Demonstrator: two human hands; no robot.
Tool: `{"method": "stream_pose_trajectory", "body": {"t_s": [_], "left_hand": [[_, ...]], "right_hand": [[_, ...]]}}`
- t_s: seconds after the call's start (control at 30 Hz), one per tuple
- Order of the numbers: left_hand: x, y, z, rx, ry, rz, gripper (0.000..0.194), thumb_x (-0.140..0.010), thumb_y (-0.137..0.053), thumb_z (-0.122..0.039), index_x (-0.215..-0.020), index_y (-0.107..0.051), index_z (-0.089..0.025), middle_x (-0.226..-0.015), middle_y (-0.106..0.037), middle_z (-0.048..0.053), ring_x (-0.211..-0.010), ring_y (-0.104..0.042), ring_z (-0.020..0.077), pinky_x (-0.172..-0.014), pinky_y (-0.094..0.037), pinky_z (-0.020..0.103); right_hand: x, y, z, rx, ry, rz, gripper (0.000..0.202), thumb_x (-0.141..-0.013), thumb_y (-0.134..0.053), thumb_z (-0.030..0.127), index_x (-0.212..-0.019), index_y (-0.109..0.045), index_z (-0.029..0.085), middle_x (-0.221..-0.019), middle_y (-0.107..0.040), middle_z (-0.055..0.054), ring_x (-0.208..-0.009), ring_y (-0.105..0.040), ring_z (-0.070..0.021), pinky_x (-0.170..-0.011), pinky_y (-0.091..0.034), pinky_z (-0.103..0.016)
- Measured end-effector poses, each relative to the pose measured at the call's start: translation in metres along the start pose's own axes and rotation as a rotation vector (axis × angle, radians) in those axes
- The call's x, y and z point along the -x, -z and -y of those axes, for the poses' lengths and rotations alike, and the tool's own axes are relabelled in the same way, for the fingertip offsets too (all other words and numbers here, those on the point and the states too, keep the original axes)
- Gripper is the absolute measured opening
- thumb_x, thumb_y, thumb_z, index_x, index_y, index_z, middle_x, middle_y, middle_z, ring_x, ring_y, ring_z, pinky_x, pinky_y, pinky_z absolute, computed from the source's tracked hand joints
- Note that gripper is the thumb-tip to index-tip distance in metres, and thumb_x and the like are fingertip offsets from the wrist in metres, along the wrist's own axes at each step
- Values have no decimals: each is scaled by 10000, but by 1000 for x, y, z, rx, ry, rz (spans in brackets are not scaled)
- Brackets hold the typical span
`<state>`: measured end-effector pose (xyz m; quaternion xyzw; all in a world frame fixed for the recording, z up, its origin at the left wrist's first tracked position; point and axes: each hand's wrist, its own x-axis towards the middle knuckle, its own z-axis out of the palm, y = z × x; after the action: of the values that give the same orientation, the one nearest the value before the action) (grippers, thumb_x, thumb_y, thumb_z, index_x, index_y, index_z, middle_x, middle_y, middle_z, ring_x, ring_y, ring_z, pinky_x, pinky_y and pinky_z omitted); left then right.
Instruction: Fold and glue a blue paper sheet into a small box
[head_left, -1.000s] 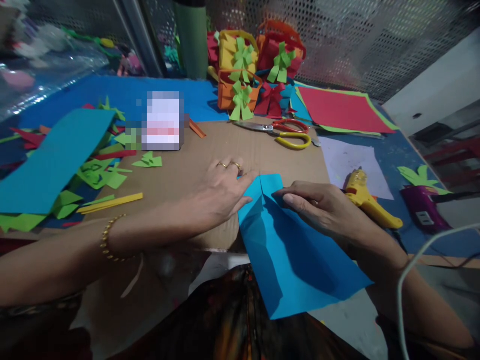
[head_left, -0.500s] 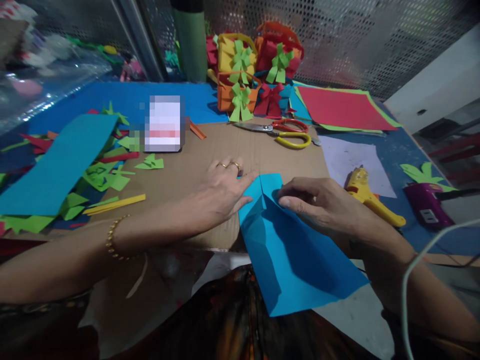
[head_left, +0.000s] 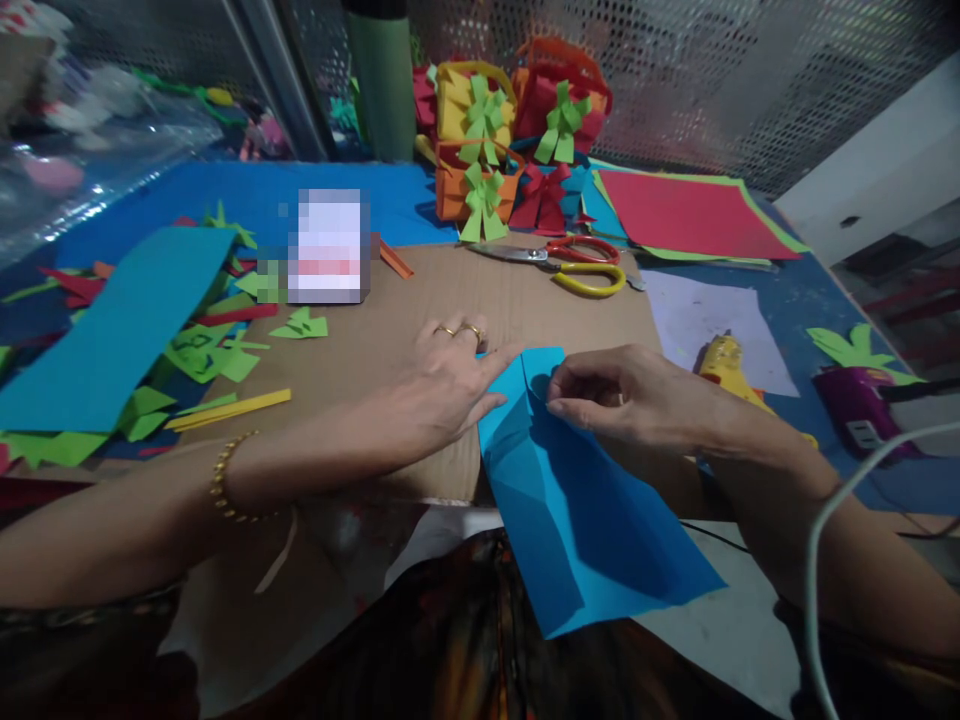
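Note:
A folded sheet of blue paper (head_left: 600, 540) lies partly on a cardboard sheet (head_left: 442, 285), its wide lower end hanging over the table edge above my lap. My left hand (head_left: 450, 385) lies flat with fingers stretched, forefinger and thumb pressing the paper's far left corner. At the slit in the paper's far end, my right hand (head_left: 622, 395) has thumb and forefinger pinched together on the folded flap. The hand's own shadow partly hides what sits between those fingertips.
Scissors (head_left: 592, 265) lie beyond the hands. A yellow glue gun (head_left: 727, 365) rests at right beside a purple socket block (head_left: 855, 420). Paper scraps (head_left: 214, 345) and a blue strip (head_left: 135, 320) cover the left. Small paper baskets (head_left: 476, 190) and red sheets (head_left: 697, 215) stand behind.
My right hand has shifted slightly left along the flap, fingertips closer together. The paper's hanging end has swung slightly and its fold stands more creased. My left hand stays put.

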<state>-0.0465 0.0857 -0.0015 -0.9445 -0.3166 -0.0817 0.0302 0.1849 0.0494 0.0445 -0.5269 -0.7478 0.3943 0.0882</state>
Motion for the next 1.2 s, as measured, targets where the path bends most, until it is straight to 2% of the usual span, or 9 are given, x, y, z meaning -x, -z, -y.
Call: {"method": "stream_pose_trajectory", "body": {"t_s": [0.17,0.3,0.53,0.7,0.8,0.97,1.1,1.2], "left_hand": [[0,1,1,13,-8,-3,435,-1023,-546,-354,-1447,-595,-268,-1160,-628,168,-1075,-593,332,-880,-450,435],[0,1,2,28,-20,-7,453,-1009,-573,-349,-1455,-588,-269,-1156,-643,163,-1090,-594,333,-892,-442,430],[-2,3,-1,-10,18,6,561,-958,-663,-352,-1462,-533,-144,-1180,-654,185,-1105,-587,335,-883,-433,411],[-2,1,-1,-20,13,-14,548,-948,-672,-373,-1407,-559,-96,-1176,-648,192,-1100,-572,341,-889,-428,417],[-1,1,-1,-26,19,-8,530,-963,-655,-360,-1440,-561,-149,-1167,-642,179,-1073,-579,331,-865,-421,407],[-1,4,-1,-14,-12,-32,380,-1028,-544,-379,-1391,-643,-323,-1131,-626,132,-972,-584,281,-833,-401,394],[-1,5,0,-6,-31,-54,356,-1041,-511,-391,-1352,-675,-339,-1103,-621,126,-957,-582,275,-816,-406,390],[0,3,1,-1,-51,-70,366,-1045,-504,-379,-1369,-666,-328,-1109,-622,127,-973,-588,277,-829,-419,393]], "right_hand": [[2,-1,1,40,27,-22,293,-869,-564,455,-815,-678,191,-656,-647,-8,-585,-545,-130,-569,-420,-274],[3,-1,-1,65,37,-30,276,-879,-569,437,-833,-696,196,-676,-677,-12,-598,-568,-137,-575,-418,-277],[3,1,-2,124,19,-13,308,-874,-564,432,-904,-739,181,-732,-723,-38,-620,-610,-157,-578,-417,-285],[3,0,-2,117,17,-24,306,-874,-556,429,-889,-736,182,-708,-712,-29,-608,-599,-150,-579,-415,-282],[3,-1,-2,117,22,-30,292,-871,-560,417,-883,-736,184,-688,-702,-23,-602,-589,-145,-571,-408,-278],[3,-1,-1,123,15,-35,299,-874,-555,428,-876,-727,183,-704,-705,-26,-606,-584,-145,-573,-407,-281],[3,-1,-3,122,19,-32,342,-894,-579,489,-915,-731,184,-727,-712,-32,-618,-591,-151,-582,-406,-281],[7,-2,-4,151,86,-70,430,-952,-537,573,-892,-717,188,-749,-705,-43,-641,-591,-158,-592,-401,-282]]}}
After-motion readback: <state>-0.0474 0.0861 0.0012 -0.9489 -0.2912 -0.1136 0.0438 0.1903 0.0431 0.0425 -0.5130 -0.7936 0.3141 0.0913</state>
